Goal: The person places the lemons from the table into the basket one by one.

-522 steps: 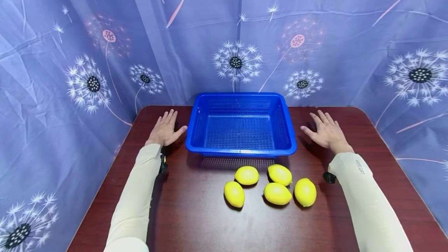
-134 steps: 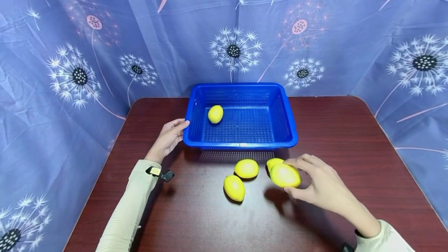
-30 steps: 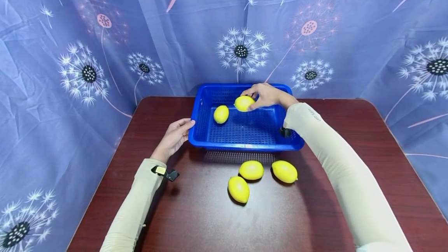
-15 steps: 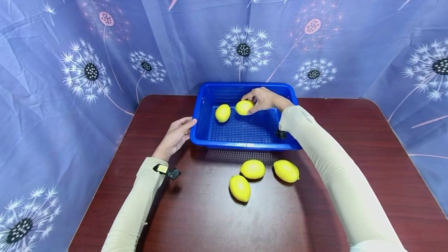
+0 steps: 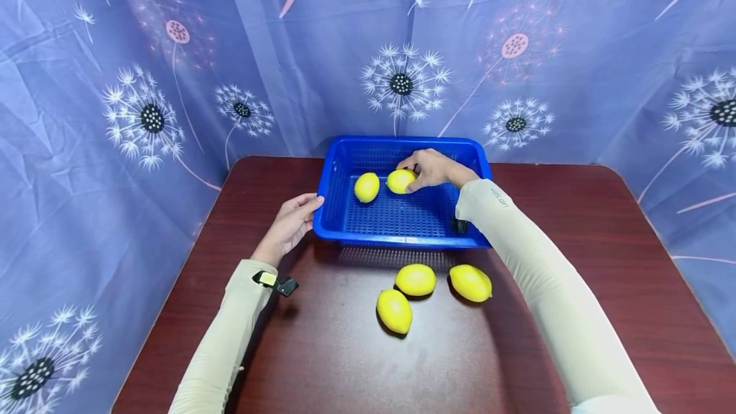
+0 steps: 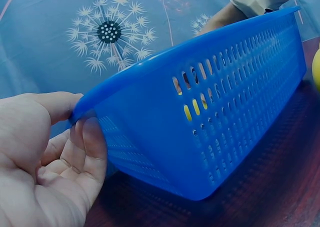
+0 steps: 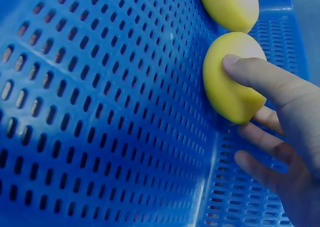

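My left hand [image 5: 290, 225] pinches the left rim of a blue plastic basket [image 5: 402, 240], thumb on top and fingers under the lip, as the left wrist view shows. Inside the basket my right hand [image 5: 432, 167] holds a yellow lemon [image 5: 400, 181] low at the floor, toward the back. In the right wrist view the thumb lies on that lemon [image 7: 232, 87] and the fingers are partly behind it. A second lemon [image 5: 367, 187] rests in the basket just to its left.
Three more lemons lie on the table in front of the basket: one in the middle [image 5: 415, 280], one nearer [image 5: 394, 312] and one at the right [image 5: 471, 283]. The brown wooden table [image 5: 322, 356] backs onto a blue dandelion-print curtain [image 5: 322, 69].
Over the last second my right hand has lowered its lemon into the basket. Earlier, it lifted this lemon off the table. The left hand has kept its hold on the rim.
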Tool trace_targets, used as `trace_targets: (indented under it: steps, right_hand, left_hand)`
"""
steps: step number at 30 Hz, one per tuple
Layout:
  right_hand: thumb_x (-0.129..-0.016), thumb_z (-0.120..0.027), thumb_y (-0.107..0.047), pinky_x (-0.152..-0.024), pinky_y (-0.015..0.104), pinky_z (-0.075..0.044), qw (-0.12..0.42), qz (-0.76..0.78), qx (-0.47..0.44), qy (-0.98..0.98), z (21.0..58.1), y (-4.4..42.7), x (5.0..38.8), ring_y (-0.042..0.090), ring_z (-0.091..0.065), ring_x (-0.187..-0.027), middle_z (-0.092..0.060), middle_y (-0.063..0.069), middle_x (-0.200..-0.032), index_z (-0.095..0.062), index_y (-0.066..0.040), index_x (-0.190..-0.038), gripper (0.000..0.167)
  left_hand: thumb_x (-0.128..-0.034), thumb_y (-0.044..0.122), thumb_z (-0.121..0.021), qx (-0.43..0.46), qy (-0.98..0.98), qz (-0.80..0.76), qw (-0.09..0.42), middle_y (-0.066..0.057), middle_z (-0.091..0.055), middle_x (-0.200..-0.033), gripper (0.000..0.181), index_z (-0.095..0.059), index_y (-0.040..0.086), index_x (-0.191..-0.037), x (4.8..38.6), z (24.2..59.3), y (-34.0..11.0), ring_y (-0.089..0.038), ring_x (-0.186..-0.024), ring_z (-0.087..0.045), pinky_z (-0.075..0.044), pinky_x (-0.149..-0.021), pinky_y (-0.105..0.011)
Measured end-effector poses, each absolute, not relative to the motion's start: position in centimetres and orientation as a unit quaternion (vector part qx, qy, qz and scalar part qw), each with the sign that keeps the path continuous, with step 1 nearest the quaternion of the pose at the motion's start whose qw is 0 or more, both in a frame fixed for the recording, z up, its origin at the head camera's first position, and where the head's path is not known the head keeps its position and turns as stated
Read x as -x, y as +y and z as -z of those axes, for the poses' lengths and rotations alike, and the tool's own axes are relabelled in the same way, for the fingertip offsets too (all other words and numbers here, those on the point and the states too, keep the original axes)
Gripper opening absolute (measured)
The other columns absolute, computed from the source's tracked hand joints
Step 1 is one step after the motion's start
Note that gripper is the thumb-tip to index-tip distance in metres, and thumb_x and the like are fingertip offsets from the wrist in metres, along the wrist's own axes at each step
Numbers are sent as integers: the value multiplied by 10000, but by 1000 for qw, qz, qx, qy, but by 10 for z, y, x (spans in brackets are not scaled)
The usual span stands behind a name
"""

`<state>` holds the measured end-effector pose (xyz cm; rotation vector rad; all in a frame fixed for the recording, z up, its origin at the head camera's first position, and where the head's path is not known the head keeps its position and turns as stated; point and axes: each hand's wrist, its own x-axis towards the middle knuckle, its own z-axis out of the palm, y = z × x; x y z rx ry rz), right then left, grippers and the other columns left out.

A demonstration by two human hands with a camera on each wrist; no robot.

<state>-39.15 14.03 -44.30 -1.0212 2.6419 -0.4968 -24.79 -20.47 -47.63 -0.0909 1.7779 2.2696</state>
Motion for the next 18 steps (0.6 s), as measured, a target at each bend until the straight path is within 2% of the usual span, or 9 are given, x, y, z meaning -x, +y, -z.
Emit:
trace_targets:
  steps: [4,11,18]
  right_hand:
    - [-825,-870,-266,-895,443,-531,130,170,353,911,448,140,392,237,-637,-1014,-703,80,-1265,-677,-116,-1336,566]
    - [-794,-893,-334,-909,438,-516,141,173,313,923,443,140,389,259,-617,-1041,-643,111,-1215,-619,-121,-1403,701]
    - [-795,-884,-380,-955,495,-526,145,170,302,927,428,143,384,296,-640,-1140,-624,132,-1310,-607,-159,-1416,716]
  left_hand:
    - [-1040,135,-611,31,607,-784,128,18,-701,-908,212,-575,21,-1215,247,478,-205,-93,-781,-668,-570,-704,-220]
    - [-1040,131,-610,27,604,-786,127,16,-707,-914,204,-578,21,-1208,248,479,-205,-94,-785,-675,-576,-712,-227]
    - [-1039,136,-617,30,607,-784,127,12,-707,-924,153,-606,50,-1165,249,477,-205,-94,-796,-679,-578,-716,-229]
